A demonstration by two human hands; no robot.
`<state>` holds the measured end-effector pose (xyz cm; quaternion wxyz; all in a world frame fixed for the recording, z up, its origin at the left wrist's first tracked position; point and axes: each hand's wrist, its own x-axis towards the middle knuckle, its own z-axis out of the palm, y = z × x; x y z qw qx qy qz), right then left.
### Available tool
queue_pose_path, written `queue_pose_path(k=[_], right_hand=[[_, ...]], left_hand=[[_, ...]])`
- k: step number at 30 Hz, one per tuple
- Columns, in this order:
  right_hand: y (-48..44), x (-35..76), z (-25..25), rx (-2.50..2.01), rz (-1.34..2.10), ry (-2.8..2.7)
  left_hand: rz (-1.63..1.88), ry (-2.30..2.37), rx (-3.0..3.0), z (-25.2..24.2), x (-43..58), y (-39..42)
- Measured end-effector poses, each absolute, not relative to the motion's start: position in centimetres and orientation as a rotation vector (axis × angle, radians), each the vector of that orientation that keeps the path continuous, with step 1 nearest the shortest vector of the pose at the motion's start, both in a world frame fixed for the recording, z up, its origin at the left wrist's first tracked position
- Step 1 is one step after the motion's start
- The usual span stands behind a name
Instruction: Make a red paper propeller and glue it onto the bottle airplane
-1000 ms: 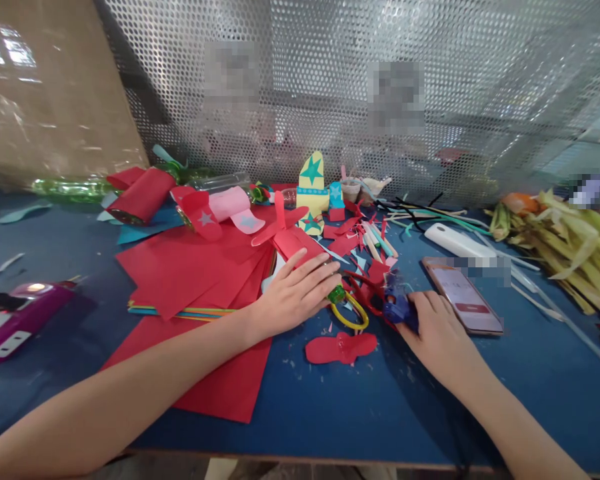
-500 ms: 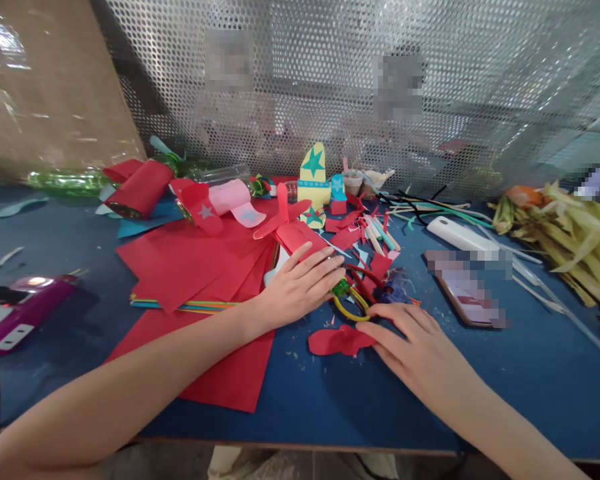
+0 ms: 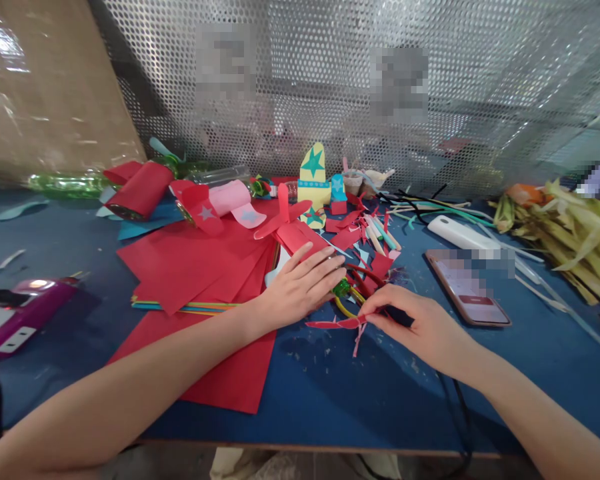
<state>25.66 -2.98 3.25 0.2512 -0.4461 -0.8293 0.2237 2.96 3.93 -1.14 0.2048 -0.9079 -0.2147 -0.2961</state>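
A: Where's the red cutout (image 3: 336, 324)?
B: Pinched at its right end by the right hand (image 3: 420, 327), thumb and forefinger closed on it. It's seen edge-on, just above the blue tabletop (image 3: 330, 393), in front of the left hand (image 3: 300, 288).
A: Fully off the surface?
B: Can't tell. The far tip may be touching, and the view is too flat to say. A pink strip (image 3: 357, 346) dangles below the pinch.
A: Left grip?
B: Released. Palm down, fingers spread on a red folded piece (image 3: 298, 240) atop the red sheets (image 3: 195, 273). Grasping nothing.
A: Clutter nearby?
B: Yellow loop (image 3: 343, 309) and a green bit (image 3: 339, 289) between the two hands, with red offcuts behind them. Phone (image 3: 467, 288) is just right of the right hand. Husks (image 3: 575, 233) far right and purple device (image 3: 25, 310) far left, both well apart.
A: Handling notes?
B: My read: the paper is thin, so a light pinch at the edge is right. Squeeze harder and it creases. Carry it level so the narrow middle doesn't fold. Steer clear of the loop and offcuts, which would likely snag it. The flat left hand looks useful, since it pins the stack.
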Motion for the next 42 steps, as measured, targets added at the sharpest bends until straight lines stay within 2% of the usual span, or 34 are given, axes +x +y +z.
queue_pose_path(k=[6, 16, 29, 42], right_hand=[[-1.2, 25.4, 3.7, -1.258, 0.619, -2.094], [-0.6, 24.7, 2.0, -1.24, 0.829, -1.866], [-0.6, 25.6, 2.6, -1.044, 1.214, -1.821], [0.2, 24.9, 2.0, -1.153, 1.077, -1.677]], left_hand=[[-0.832, -0.607, -2.536, -1.2, 2.9, 4.0], [-0.85, -0.598, -2.547, -1.1, 2.7, 4.0], [-0.885, -0.611, -2.56, -1.2, 2.8, 4.1], [-0.897, -0.638, -2.585, -1.1, 2.8, 3.9]])
